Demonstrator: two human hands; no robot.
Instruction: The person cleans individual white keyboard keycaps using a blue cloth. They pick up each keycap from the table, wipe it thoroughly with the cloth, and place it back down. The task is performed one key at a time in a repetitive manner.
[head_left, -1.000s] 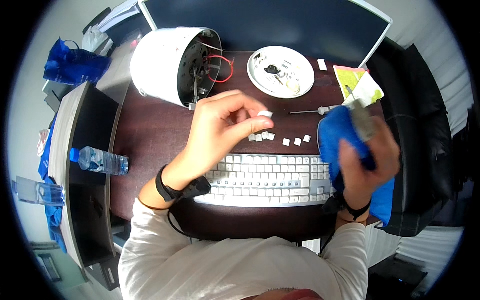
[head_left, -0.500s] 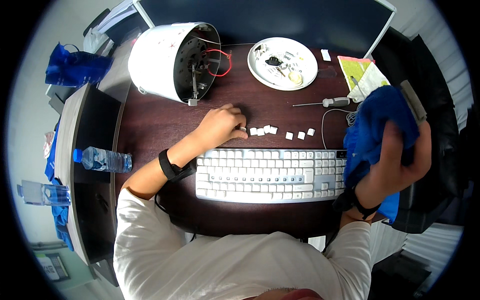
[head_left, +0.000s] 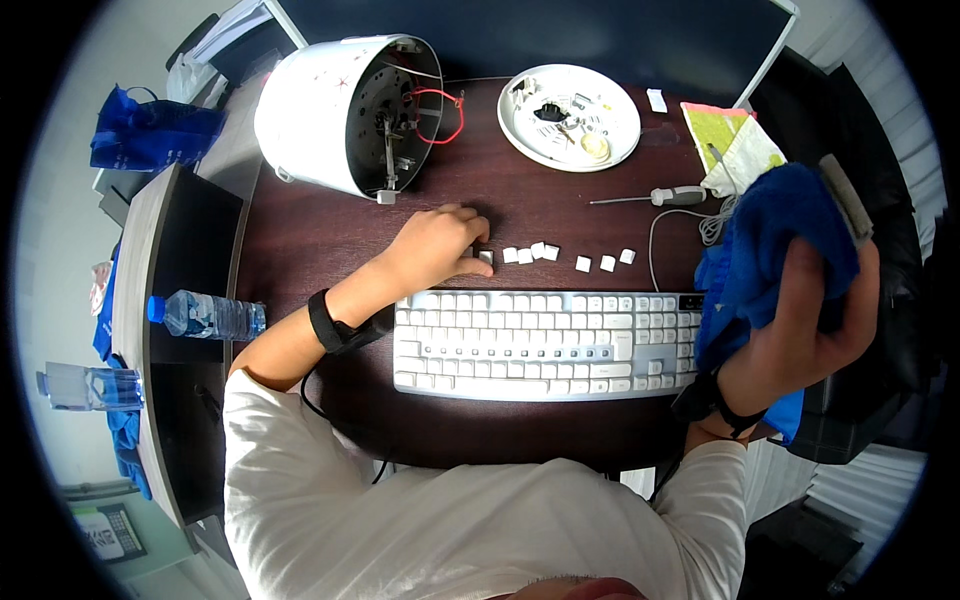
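Note:
My left hand (head_left: 436, 246) rests on the dark table above the keyboard's left end, thumb and forefinger apart. A white keycap (head_left: 486, 257) lies at the gap between them; part of another shows beside the thumb. Farther right, several loose white keycaps (head_left: 526, 256) form a rough row. The white keyboard (head_left: 500, 387) lies below; one of its letter rows has bare switches showing. Raised over the keyboard's right end, my right hand (head_left: 815, 335) grips a bunched blue cloth (head_left: 790, 215). A flat grey strip (head_left: 846, 198) sticks out at the cloth's top, its kind unclear.
Behind stand a white drum-shaped appliance casing (head_left: 320, 115) with red wires and a white plate (head_left: 618, 158) of small parts. A screwdriver (head_left: 675, 196), a coiled grey cable (head_left: 712, 230) and a yellow-white cloth (head_left: 740, 155) lie right. A water bottle (head_left: 210, 315) is at left.
My left thumb and forefinger have parted from the keycap, which stays on the table. My right hand with the blue cloth has shifted slightly right. The view has tilted a little.

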